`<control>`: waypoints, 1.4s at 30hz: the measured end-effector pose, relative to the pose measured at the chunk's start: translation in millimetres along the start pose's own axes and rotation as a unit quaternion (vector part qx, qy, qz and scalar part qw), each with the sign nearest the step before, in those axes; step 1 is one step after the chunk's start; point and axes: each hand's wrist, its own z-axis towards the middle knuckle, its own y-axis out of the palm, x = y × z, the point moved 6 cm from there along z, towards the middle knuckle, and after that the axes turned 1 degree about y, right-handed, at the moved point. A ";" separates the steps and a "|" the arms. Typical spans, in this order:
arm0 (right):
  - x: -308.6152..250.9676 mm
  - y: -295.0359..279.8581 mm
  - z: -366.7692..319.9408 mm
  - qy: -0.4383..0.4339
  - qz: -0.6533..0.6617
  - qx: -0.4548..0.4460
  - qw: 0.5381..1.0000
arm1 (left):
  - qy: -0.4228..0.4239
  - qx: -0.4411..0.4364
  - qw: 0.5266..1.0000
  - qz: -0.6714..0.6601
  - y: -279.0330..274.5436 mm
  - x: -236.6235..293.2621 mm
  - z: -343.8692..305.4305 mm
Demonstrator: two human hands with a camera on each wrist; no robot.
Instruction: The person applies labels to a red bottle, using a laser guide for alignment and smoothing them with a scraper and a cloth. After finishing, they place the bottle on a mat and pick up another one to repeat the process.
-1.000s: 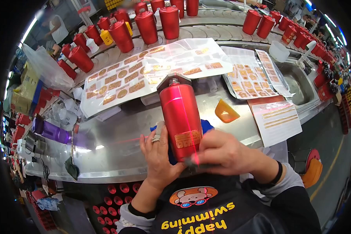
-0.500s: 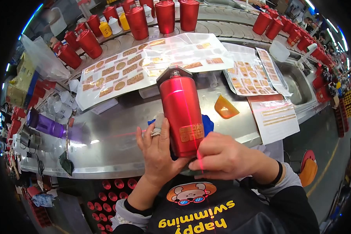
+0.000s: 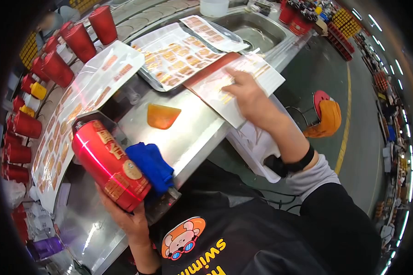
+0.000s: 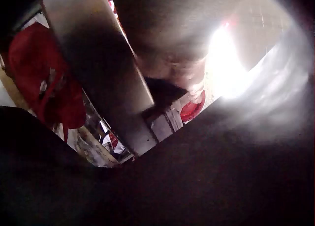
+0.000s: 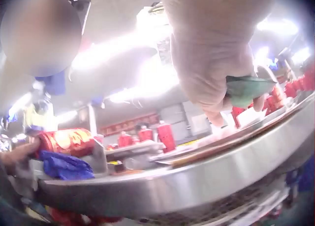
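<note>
In the head view, the red bottle lies tilted in a stand with gold labels facing up, beside a blue cloth. My left hand grips its lower end, with the fingers partly hidden under it. The right hand is over a white sheet with thin gold strips, index finger extended. A green piece is held among the right hand's fingers in the right wrist view. The left wrist view is dark and blurred.
A orange-yellow scoop-like piece lies on the metal table. Behind it are a tray of gold labels and a sink. Another label sheet and several red bottles stand at the left.
The view has swung toward the right side. My right hand has left the bottle and moved out to the sheet with gold strips. The bottle has been turned, showing more labels.
</note>
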 end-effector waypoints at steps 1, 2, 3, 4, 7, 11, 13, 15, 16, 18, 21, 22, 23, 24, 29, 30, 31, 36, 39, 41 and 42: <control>25.0 -8.8 -4.4 0.039 -0.070 -0.044 0.996 | -0.009 0.006 1.000 -0.021 2.3 0.0 -0.5; 45.7 -11.0 -13.2 0.069 -0.135 -0.071 0.986 | -0.012 -0.001 0.999 -0.032 3.3 -1.5 -0.3; 54.0 -9.2 -20.3 0.073 -0.154 -0.078 0.982 | -0.011 0.002 0.999 -0.032 3.3 -1.8 -0.6; 61.0 -6.6 -27.5 0.077 -0.171 -0.085 0.978 | -0.010 0.005 0.999 -0.031 3.1 -1.5 -1.2; 61.8 -4.7 -34.4 0.061 -0.156 -0.101 0.981 | -0.006 0.010 0.999 -0.031 4.3 0.7 -0.5; 76.3 -3.7 -31.7 0.069 -0.096 -0.050 0.992 | -0.015 0.010 0.999 -0.038 4.3 3.4 0.0; 72.6 -2.5 -27.3 0.075 -0.093 -0.037 0.992 | -0.014 0.011 0.999 -0.040 4.0 4.8 0.9; 60.6 -0.9 -26.2 0.064 -0.065 -0.057 0.994 | -0.001 0.012 0.999 -0.030 2.6 4.3 1.2; 57.9 -1.6 -27.4 0.064 -0.071 -0.059 0.994 | -0.005 0.013 0.999 -0.038 2.5 2.8 0.2; 55.0 -2.5 -28.5 0.061 -0.083 -0.063 0.993 | -0.013 0.017 0.998 -0.053 2.9 -1.0 -1.3; 56.0 -2.6 -33.4 0.073 -0.103 -0.062 0.990 | -0.001 0.023 0.999 -0.037 2.4 -5.6 -2.4; 56.5 -4.6 -31.9 0.059 -0.077 -0.067 0.993 | -0.008 0.021 0.999 -0.037 2.8 -3.5 -1.7; 57.0 -5.6 -31.8 0.047 -0.052 -0.068 0.995 | -0.011 0.019 0.999 -0.038 3.4 -2.1 -1.6; 56.7 -6.2 -32.4 0.035 -0.027 -0.068 0.997 | -0.015 0.016 0.999 -0.039 4.1 -1.7 -1.3; 55.8 -5.6 -30.6 0.065 -0.058 -0.067 0.994 | -0.021 0.019 0.998 -0.047 2.8 -3.2 -2.1; 54.0 -4.5 -30.8 0.060 -0.068 -0.080 0.993 | -0.023 0.018 0.998 -0.049 2.8 -3.3 -2.2; 54.4 -4.6 -31.1 0.055 -0.054 -0.078 0.994 | -0.024 0.018 0.998 -0.051 2.9 -3.7 -2.4; 58.5 -7.2 -32.0 0.023 -0.011 -0.066 0.997 | -0.014 0.026 0.998 -0.046 1.8 -5.1 -3.2; 58.3 -6.2 -31.4 0.032 -0.007 -0.066 0.997 | -0.022 0.019 0.999 -0.037 0.8 -6.5 -4.7; 54.2 -4.9 -30.6 0.035 0.010 -0.059 0.998 | -0.015 0.018 0.999 -0.022 -1.0 -10.1 -6.3; 52.9 -4.9 -30.1 0.037 0.016 -0.055 0.998 | -0.011 0.017 1.000 -0.016 -1.5 -11.1 -6.3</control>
